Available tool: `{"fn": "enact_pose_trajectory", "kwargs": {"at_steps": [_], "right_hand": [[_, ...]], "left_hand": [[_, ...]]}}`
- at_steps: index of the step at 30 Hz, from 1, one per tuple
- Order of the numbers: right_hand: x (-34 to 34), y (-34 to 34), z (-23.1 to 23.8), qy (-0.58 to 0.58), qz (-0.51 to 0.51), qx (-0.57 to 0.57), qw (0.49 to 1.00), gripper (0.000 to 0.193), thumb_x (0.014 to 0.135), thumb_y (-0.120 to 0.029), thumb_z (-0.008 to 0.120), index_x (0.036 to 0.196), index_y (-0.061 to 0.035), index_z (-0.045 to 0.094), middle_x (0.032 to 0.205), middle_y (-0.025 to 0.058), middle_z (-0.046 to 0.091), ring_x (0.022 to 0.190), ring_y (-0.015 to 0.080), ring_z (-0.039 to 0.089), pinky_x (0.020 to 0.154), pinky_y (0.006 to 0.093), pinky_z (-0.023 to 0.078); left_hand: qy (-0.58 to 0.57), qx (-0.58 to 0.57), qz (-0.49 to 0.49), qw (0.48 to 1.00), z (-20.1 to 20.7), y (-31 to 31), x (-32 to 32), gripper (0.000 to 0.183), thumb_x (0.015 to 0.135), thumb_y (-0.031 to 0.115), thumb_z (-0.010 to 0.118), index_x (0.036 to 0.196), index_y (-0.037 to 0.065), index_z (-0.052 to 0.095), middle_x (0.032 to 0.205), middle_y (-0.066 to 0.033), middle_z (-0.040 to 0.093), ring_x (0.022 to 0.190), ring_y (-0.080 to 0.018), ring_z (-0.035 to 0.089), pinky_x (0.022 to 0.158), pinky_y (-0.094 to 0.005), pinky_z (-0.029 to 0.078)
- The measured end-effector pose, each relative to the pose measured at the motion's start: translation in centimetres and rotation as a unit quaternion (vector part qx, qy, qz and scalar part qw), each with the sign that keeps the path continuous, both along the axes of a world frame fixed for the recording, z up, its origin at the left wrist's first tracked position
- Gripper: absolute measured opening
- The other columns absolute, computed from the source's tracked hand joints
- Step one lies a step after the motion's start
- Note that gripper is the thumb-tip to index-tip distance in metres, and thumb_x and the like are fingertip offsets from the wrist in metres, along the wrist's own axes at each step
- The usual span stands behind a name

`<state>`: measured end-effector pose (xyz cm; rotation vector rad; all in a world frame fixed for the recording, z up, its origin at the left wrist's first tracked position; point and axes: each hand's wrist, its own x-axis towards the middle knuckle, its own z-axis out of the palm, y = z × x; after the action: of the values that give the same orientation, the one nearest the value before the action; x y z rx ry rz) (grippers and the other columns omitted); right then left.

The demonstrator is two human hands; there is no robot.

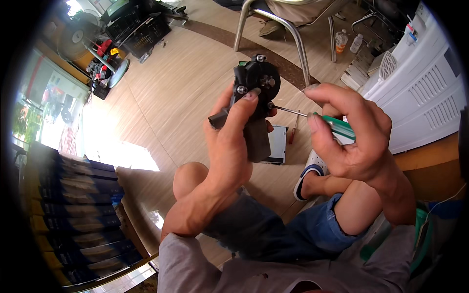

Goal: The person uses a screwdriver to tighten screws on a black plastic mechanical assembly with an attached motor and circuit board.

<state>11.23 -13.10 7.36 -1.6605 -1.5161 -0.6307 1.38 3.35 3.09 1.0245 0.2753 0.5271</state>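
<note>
Head view, only view here

Left hand (227, 149): gripping a black motor-like unit (259, 112), thumb pressed over its front face, other fingers wrapped behind, a couple of fingertips showing at the right edge. Unit is held up off the floor, roughly mid-frame, above the knees; exact type can't be confirmed. Round cover section at the upper right, blocky lower body, connector-like stub (218, 119) poking out lower left. Metal fastener (261, 57) at the top, another metal fastener (242, 90) left of the cover, just beside the thumb

Right hand (364, 146): grasping a screwdriver (342, 128) by its green translucent handle, thumb against the handle, fingers curled, index finger bent above the shaft. Shaft points left, near level, tip at the lug on the unit's right side; too small to tell whether the tip is seated in a screw head

Floor (185, 73), below the hands: flat silver box (277, 146), partly hidden by the unit; red-handled tool (291, 136) just right of it

Further out: tube-frame metal chair (241, 29) with someone's shoe (270, 28) under it, orange-tinted bottle (341, 41) and clear bottle (356, 43) side by side, white louvred appliance (430, 93) at right, pedestal fan (78, 36) and black plastic crate (144, 34) upper left, stacked dark-blue boxes (83, 210) lower left
</note>
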Motion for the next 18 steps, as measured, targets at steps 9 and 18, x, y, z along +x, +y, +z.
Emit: {"fn": "enact_pose_trajectory", "kwargs": {"at_steps": [9, 18], "right_hand": [[0.24, -0.07, -0.44, 0.007, 0.012, -0.003, 1.0, 0.022, 0.082, 0.0, 0.068, 0.103, 0.0028, 0.064, 0.084, 0.0123, 0.068, 0.061, 0.0173, 0.064, 0.055, 0.0264, 0.05], [0.5, -0.06, -0.23, -0.017, 0.017, -0.001, 1.0, 0.023, 0.082, -0.001, 0.07, 0.104, 0.0024, 0.064, 0.086, 0.012, 0.07, 0.061, 0.0197, 0.066, 0.055, 0.0281, 0.05]], "left_hand": [[0.015, 0.019, 0.009, 1.0, -0.08, -0.01, -0.1, 0.047, 0.093, 0.024, 0.063, 0.132, 0.0, 0.056, 0.099, -0.0113, 0.068, 0.081, -0.0149, 0.065, 0.067, -0.0274, 0.052], [0.017, 0.032, 0.019, 0.999, 0.26, -0.08, -0.03, 0.048, 0.093, 0.026, 0.065, 0.132, 0.0, 0.056, 0.097, -0.0106, 0.068, 0.077, -0.0144, 0.063, 0.067, -0.0276, 0.051]]}}
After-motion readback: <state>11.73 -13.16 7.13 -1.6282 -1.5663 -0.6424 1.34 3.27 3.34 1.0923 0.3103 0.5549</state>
